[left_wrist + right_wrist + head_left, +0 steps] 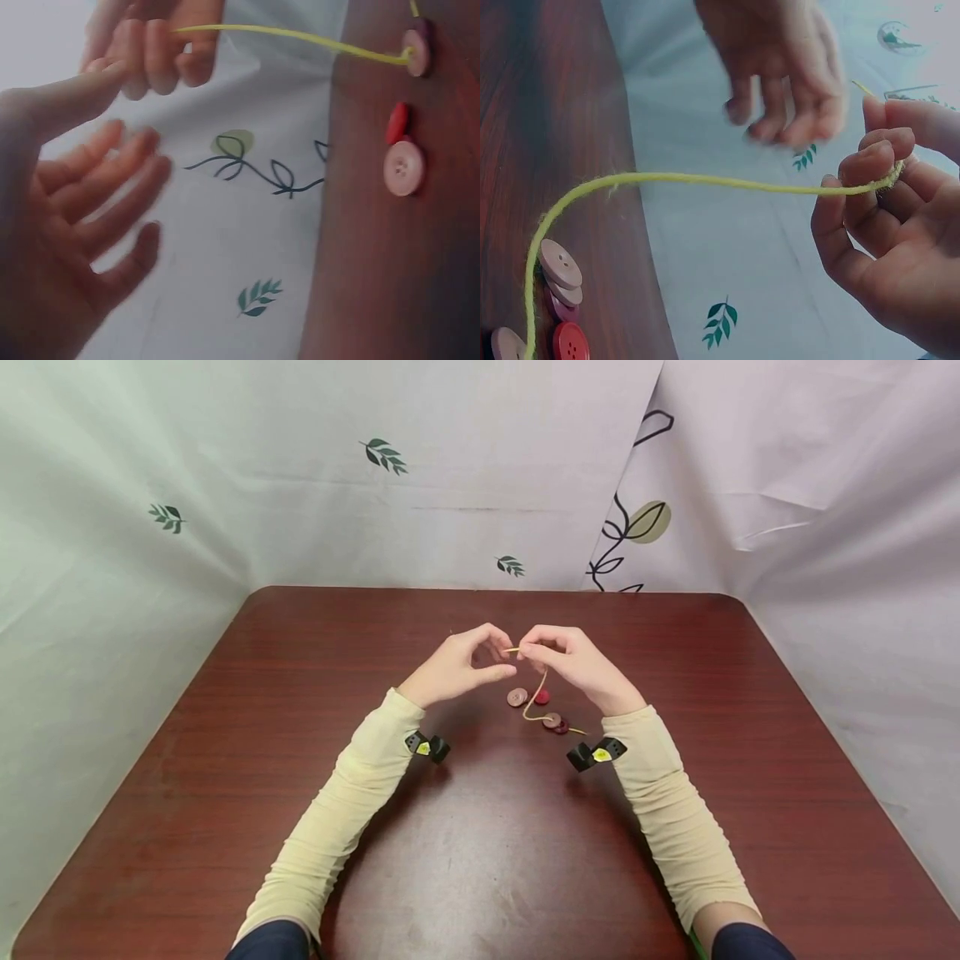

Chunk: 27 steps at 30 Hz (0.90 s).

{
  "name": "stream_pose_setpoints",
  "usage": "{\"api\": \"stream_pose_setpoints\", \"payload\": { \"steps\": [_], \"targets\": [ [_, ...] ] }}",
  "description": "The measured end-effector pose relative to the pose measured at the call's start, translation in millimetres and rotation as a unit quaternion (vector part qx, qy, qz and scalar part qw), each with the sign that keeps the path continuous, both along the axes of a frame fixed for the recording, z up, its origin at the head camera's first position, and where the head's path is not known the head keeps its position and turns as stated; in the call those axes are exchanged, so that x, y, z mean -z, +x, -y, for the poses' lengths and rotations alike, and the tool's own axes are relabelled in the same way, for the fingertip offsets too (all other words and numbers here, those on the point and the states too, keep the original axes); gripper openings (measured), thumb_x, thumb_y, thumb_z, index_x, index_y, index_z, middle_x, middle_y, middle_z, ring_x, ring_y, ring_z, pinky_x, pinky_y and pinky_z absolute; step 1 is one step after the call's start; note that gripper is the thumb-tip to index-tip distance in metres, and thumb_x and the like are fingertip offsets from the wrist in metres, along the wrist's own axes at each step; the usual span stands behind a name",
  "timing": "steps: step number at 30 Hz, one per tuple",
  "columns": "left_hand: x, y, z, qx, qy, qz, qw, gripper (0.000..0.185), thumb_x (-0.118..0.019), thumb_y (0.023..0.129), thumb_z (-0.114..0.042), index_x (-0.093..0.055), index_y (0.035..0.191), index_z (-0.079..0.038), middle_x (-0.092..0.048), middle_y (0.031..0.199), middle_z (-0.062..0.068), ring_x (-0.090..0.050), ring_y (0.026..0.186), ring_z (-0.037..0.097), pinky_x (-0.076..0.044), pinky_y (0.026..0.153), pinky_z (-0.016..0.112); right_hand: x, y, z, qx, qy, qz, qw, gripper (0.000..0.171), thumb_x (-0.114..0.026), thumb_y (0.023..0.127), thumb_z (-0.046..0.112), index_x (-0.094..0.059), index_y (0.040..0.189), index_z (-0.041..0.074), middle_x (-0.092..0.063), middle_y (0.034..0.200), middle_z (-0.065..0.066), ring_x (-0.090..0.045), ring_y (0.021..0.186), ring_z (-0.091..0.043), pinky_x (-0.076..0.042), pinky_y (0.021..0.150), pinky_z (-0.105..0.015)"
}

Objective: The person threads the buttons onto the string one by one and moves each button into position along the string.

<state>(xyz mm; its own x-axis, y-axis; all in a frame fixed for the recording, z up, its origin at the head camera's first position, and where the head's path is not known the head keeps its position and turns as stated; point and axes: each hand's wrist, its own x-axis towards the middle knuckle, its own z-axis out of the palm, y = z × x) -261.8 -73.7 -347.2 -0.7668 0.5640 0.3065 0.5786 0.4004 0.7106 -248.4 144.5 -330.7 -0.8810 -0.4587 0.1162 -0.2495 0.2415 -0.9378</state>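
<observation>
Grip first: the right hand point(581, 664) pinches a yellow cord point(705, 181) between thumb and curled fingers, close to the cord's free end, which pokes out as a short stub toward 9 o'clock in the head view. Held that near the tip, the stub likely stays stiff enough to aim. From the pinch the cord sags down toward 6 o'clock to the tabletop point(300, 710) and runs through stacked buttons point(561, 274) lying flat there; their weight seems to anchor the far end, so the strand hangs in a loose curve and not taut.

Just at 9 o'clock of the stub, the left hand point(457, 668) is released and holds nothing: in the left wrist view its fingers point(105, 187) are spread and only loosely bent, thumb raised toward the cord tip without touching it.

A pale pink button point(403, 168) and a red button point(397, 123) lie loose at 9 o'clock of the threaded ones, touching each other.

The cord looks fuzzy and twisted, like thin yarn. All the buttons are round, flat discs, smooth, with small holes. Dark reddish wood grain with a dull sheen covers the tabletop, and pale cloth printed with leaves point(385, 455) hangs around it.
</observation>
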Motion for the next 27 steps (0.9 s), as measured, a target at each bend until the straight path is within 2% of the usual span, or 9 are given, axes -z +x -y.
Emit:
{"api": "stream_pose_setpoints", "payload": {
  "steps": [3, 6, 8, 10, 13, 15, 18, 22, 27],
  "targets": [
    [8.9, -4.0, -4.2, 0.013, -0.045, 0.02, 0.9987, 0.038, -0.073, 0.086, -0.025, -0.057, 0.117, -0.008, -0.067, 0.109, 0.01, -0.063, 0.103, 0.022, -0.05, 0.089, 0.04, -0.9, 0.0, -1.8, 0.003, -0.003, -0.003, 1.0, 0.013, -0.06, 0.095, 0.02, -0.065, 0.093, 0.008, -0.049, 0.065, 0.003, -0.049, 0.07, -0.022, -0.043, 0.069, -0.029],
    [19.2, -6.9, -8.3, 0.035, -0.104, 0.026, 0.9937, 0.039, -0.071, 0.087, -0.026, -0.059, 0.119, -0.007, -0.064, 0.118, 0.01, -0.06, 0.113, 0.022, -0.046, 0.1, 0.04, -1.9, 0.0, -3.1, 0.005, -0.003, -0.005, 1.0, 0.014, -0.06, 0.095, 0.019, -0.064, 0.094, 0.005, -0.049, 0.065, 0.002, -0.049, 0.07, -0.021, -0.043, 0.07, -0.027],
    [25.5, -7.4, -10.7, 0.066, -0.152, 0.021, 0.986, 0.036, -0.07, 0.088, -0.027, -0.062, 0.117, -0.007, -0.063, 0.121, 0.009, -0.057, 0.118, 0.022, -0.043, 0.104, 0.038, -2.4, -0.2, -4.1, 0.005, 0.0, -0.003, 1.0, 0.015, -0.06, 0.095, 0.019, -0.064, 0.093, 0.005, -0.049, 0.065, 0.002, -0.049, 0.069, -0.021, -0.042, 0.069, -0.027],
    [31.0, -6.8, -12.5, 0.097, -0.201, 0.011, 0.9746, 0.032, -0.068, 0.09, -0.028, -0.065, 0.115, -0.008, -0.06, 0.124, 0.009, -0.053, 0.122, 0.024, -0.041, 0.106, 0.039, -2.6, -0.7, -4.7, 0.004, 0.006, -0.003, 1.0, 0.015, -0.06, 0.095, 0.019, -0.064, 0.093, 0.005, -0.049, 0.065, 0.002, -0.049, 0.069, -0.023, -0.042, 0.069, -0.026],
    [37.3, -5.0, -15.2, 0.127, -0.256, 0.0, 0.9584, 0.03, -0.066, 0.091, -0.029, -0.067, 0.114, -0.011, -0.055, 0.133, 0.013, -0.048, 0.128, 0.03, -0.038, 0.107, 0.048, -2.7, -1.1, -5.7, 0.004, 0.013, -0.004, 1.0, 0.016, -0.059, 0.096, 0.019, -0.064, 0.093, 0.005, -0.049, 0.065, 0.002, -0.048, 0.07, -0.026, -0.042, 0.067, -0.026],
    [40.6, -3.6, -17.1, 0.121, -0.277, -0.001, 0.9534, 0.03, -0.065, 0.091, -0.03, -0.067, 0.116, -0.014, -0.051, 0.139, 0.014, -0.046, 0.131, 0.033, -0.038, 0.105, 0.052, -2.7, -1.3, -6.3, 0.003, 0.015, -0.005, 1.0, 0.017, -0.059, 0.096, 0.02, -0.064, 0.094, 0.003, -0.049, 0.065, 0.002, -0.048, 0.069, -0.026, -0.042, 0.067, -0.026],
    [44.0, -1.6, -20.5, 0.099, -0.291, 0.005, 0.9516, 0.031, -0.065, 0.091, -0.031, -0.067, 0.119, -0.017, -0.049, 0.142, 0.014, -0.044, 0.133, 0.033, -0.036, 0.104, 0.055, -2.8, -1.0, -7.0, 0.001, 0.019, -0.005, 1.0, 0.021, -0.06, 0.096, 0.021, -0.064, 0.096, 0.0, -0.048, 0.065, 0.002, -0.048, 0.068, -0.021, -0.043, 0.068, -0.027],
    [48.4, 0.6, -24.4, 0.07, -0.304, 0.005, 0.9501, 0.036, -0.066, 0.091, -0.031, -0.064, 0.125, -0.021, -0.051, 0.14, 0.011, -0.045, 0.131, 0.031, -0.036, 0.102, 0.053, -3.2, -0.4, -8.5, -0.006, 0.022, -0.005, 1.0, 0.02, -0.06, 0.096, 0.022, -0.064, 0.096, 0.002, -0.047, 0.064, 0.002, -0.047, 0.066, -0.017, -0.043, 0.068, -0.028],
    [53.1, 2.9, -28.8, 0.042, -0.313, -0.017, 0.9487, 0.036, -0.066, 0.091, -0.03, -0.062, 0.126, -0.024, -0.056, 0.131, 0.008, -0.051, 0.124, 0.029, -0.039, 0.097, 0.048, -4.1, 0.2, -9.9, -0.015, 0.024, -0.008, 1.0, 0.014, -0.06, 0.095, 0.02, -0.066, 0.092, 0.008, -0.046, 0.064, 0.002, -0.046, 0.065, -0.016, -0.042, 0.067, -0.028]
  ]
}}
